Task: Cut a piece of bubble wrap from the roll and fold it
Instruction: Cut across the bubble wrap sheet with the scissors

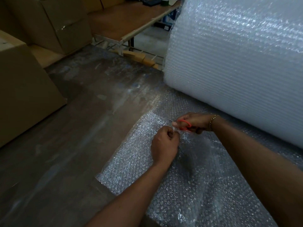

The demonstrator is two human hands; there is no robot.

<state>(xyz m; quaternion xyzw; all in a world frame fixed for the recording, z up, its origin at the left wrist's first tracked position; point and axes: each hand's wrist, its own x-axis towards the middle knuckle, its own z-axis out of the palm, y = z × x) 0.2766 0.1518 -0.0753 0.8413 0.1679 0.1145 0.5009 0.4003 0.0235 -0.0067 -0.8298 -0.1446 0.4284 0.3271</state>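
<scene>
A very large white bubble wrap roll [237, 59] lies at the right. A sheet of bubble wrap [131, 164] runs from it across the floor toward me. My right hand [195, 122] grips orange-handled scissors [184, 124], whose thin blades point left over the sheet. Just below the blades, my left hand [164, 146] pinches the sheet's edge between curled fingers. The blade tips are partly lost against the shiny wrap.
Brown cardboard boxes [24, 89] stand at the left and back left. A long wooden bench on a metal frame [131, 25] runs along the back. Dark, scuffed floor [73, 128] spreads to the left of the sheet.
</scene>
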